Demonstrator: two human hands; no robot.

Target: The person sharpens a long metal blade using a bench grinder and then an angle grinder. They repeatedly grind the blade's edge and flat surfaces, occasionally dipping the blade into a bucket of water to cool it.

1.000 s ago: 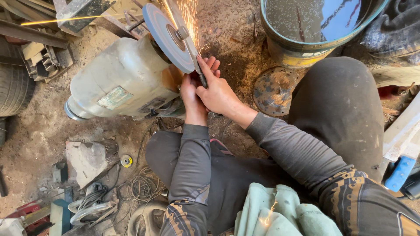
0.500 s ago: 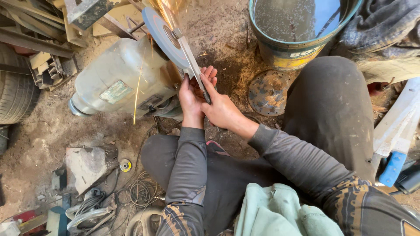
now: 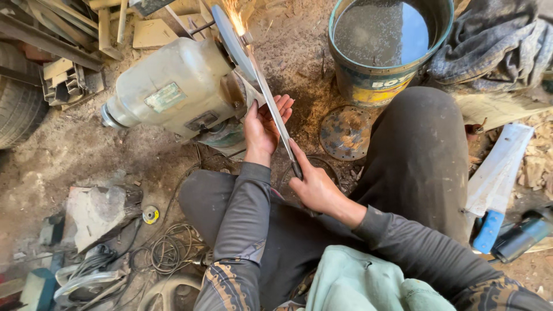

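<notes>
A long thin metal blade (image 3: 271,98) runs from my right hand (image 3: 314,184) up to the spinning grinding wheel (image 3: 230,34) of a pale bench grinder (image 3: 173,89) on the dirt floor. Sparks fly where the blade's tip meets the wheel. My right hand grips the blade's near end. My left hand (image 3: 264,124) lies flat with fingers spread, pressing against the blade's middle. I sit on the ground with my knees drawn up on either side.
A bucket of water (image 3: 383,46) stands beyond my right knee, a rusty perforated disc (image 3: 345,132) beside it. A blue-handled blade (image 3: 495,178) lies at right. Coiled wire (image 3: 167,250), scrap metal and a tyre (image 3: 17,109) crowd the left side.
My right hand has slid back toward me along the blade, and more of the blade's length shows. The tip stays on the wheel, throwing sparks.
</notes>
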